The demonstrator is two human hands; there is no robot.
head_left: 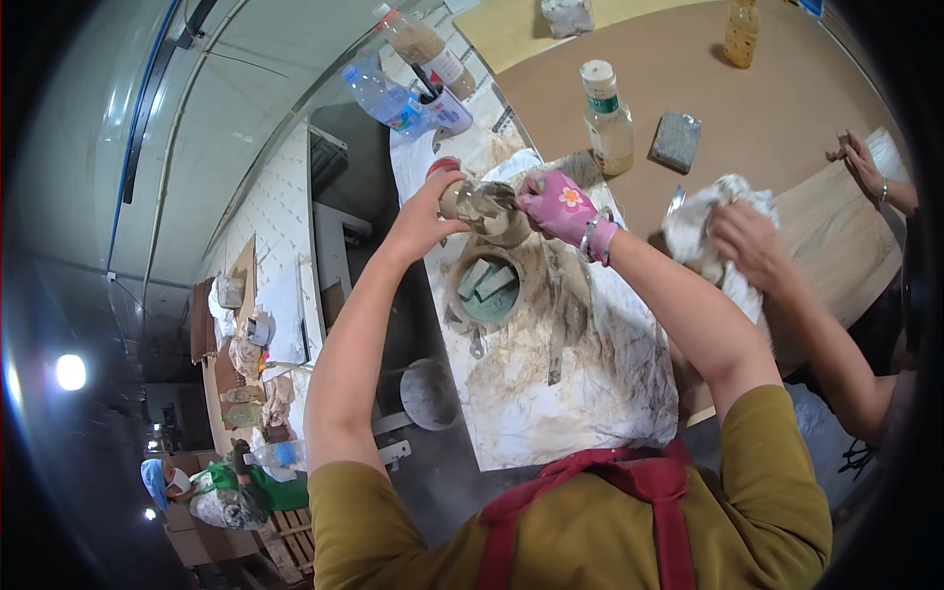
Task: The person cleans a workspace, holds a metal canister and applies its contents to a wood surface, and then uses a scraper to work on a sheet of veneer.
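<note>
My bare left hand [423, 221] grips a mud-smeared cylindrical container [487, 213] and holds it tilted over the worktable. The container is beige with dark wet patches. At its right end is my right hand [560, 208], in a pink glove with a flower print. Its fingers are closed, and whatever they pinch is hidden. Just below stands a round tub [454, 295] with greenish-grey paste and several flat pale green pieces [487, 279] in it. A red round thing [443, 165] shows behind my left hand.
Stained white sheeting [610, 393] covers the bench. Bottles [382, 96] and a white cup with tools [451, 112] stand at its far left. On the brown table are a green-labelled bottle [610, 128] and a grey block [676, 141]. At right, another person's hand [749, 241] holds a white cloth [723, 211] over a wooden board [836, 236].
</note>
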